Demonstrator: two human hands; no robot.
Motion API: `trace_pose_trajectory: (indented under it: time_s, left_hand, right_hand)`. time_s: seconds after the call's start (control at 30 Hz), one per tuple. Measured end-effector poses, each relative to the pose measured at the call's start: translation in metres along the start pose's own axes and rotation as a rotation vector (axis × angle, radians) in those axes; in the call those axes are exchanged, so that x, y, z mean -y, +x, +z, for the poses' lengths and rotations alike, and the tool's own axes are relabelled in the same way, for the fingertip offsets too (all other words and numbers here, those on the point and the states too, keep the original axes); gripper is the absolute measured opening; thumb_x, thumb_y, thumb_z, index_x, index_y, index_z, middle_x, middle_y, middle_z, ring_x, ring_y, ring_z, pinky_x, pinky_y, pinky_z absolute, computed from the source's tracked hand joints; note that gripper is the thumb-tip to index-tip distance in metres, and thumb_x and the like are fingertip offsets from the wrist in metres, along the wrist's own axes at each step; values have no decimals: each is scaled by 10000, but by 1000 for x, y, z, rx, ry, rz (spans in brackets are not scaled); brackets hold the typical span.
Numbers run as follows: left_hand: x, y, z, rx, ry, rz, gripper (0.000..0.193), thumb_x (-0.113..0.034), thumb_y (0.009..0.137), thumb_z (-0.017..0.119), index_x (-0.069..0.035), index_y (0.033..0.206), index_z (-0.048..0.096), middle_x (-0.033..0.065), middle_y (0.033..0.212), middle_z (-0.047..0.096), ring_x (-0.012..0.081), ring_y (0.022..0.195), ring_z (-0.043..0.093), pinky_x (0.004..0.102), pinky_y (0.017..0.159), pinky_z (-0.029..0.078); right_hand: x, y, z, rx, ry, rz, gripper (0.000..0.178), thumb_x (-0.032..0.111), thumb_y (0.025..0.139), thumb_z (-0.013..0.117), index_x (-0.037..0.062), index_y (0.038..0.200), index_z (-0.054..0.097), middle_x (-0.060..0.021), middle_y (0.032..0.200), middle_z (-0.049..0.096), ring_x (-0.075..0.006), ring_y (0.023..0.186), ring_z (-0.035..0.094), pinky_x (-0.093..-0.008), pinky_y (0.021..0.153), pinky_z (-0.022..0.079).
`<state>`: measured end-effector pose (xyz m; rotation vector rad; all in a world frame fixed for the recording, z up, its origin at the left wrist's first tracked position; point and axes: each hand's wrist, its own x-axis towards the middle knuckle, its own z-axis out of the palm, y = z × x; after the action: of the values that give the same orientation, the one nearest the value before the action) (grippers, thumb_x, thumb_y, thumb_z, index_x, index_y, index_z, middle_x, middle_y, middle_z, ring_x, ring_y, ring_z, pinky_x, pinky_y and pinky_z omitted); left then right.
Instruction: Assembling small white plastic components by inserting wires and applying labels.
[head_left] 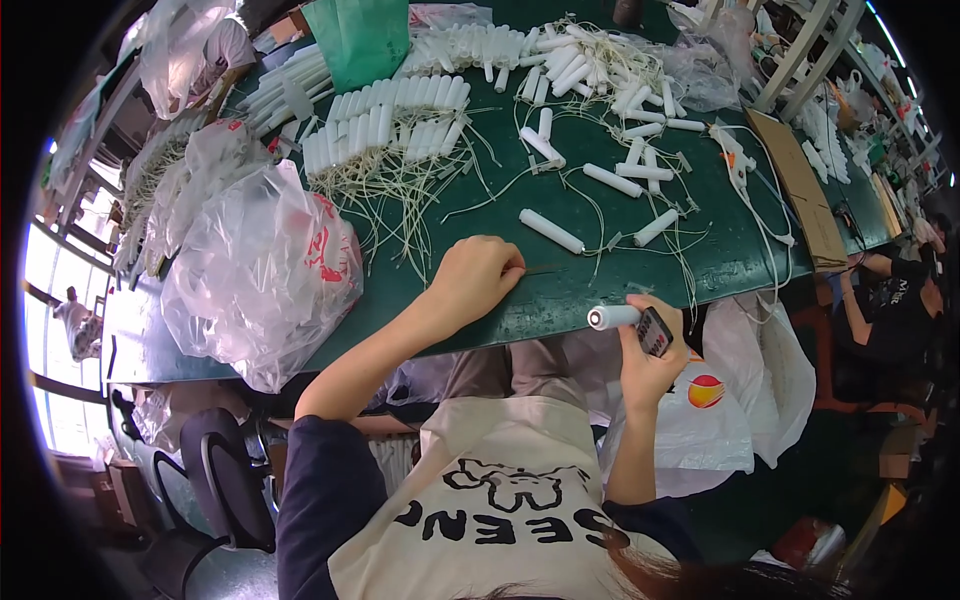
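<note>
- White cylinder [622, 316] is in your right hand [655, 368], its capped round end turned to the left, at the near edge of the green table [590, 278], which fills most of the view before you.
- To your left, a big clear plastic bag [255, 265] with red print sits crumpled on the table's near side.
- To your right, a white bag [715, 425] with a red and yellow round mark hangs below the table's edge.
- Ahead of you on the left, rows of white cylinders [350, 140] lie side by side, their pale wires [395, 225] trailing toward you.
- Farther off, slightly right of centre, more cylinders lie in a loose heap [572, 72].
- A green bag [358, 42] stands behind the rows.
- Your left hand [476, 275] rests on the table, fingers curled in and pressed together at the tips.
- Your right hand is closed around its load, thumb on one side and fingers on the other.
- A few single cylinders [552, 231] lie scattered beyond your hands.
- Also in your right hand is a small dark block [655, 332] with pale marks, just beside the cylinder.
- A thin dark strip [546, 268] juts rightward from your left fingertips, pinched there.
</note>
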<state>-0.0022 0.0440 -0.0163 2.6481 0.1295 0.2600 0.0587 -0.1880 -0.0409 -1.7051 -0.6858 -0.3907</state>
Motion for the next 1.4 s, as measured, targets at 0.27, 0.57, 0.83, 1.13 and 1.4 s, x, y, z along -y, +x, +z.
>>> trace_pose_trajectory:
  time_s: [0.27,0.57,0.83,1.13,1.4]
  left_hand:
    - [-38,2,-12,78,-776,-223,374,-318,931,477,19,1036,599,156,1000,635,221,784,638,312,697,514]
    - [-45,8,-9,440,-982,-403,515,-408,983,339,4,873,626,63,649,616,66,471,443,208,434,367]
    - [-58,10,-14,346,-1034,-575,525,-435,973,352,-18,806,623,17,567,529,53,484,412,215,435,317]
    - [-34,1,-9,69,-894,-107,474,-452,950,379,-21,909,572,-52,596,331,51,564,315,226,507,266]
    - [-52,-19,-16,26,-971,-7,223,-148,812,698,-21,984,634,-86,601,343,8,557,283,201,478,235]
  right_hand:
    - [20,12,13,-70,-303,-273,350,-100,625,669,62,935,646,-50,966,624,-243,851,549,-322,735,446]
    - [28,10,22,-45,-406,-422,281,2,664,670,112,923,666,-28,966,619,-232,810,498,-298,656,429]
    - [32,13,18,-123,-476,-484,243,53,705,657,125,938,662,-25,976,629,-227,807,481,-308,704,410]
    - [25,16,8,-151,-498,-249,297,2,668,745,49,942,640,-53,929,634,-235,735,523,-313,628,423]
    - [56,4,26,103,-34,-45,353,99,616,831,14,883,615,-77,762,604,-199,655,562,-285,558,458]
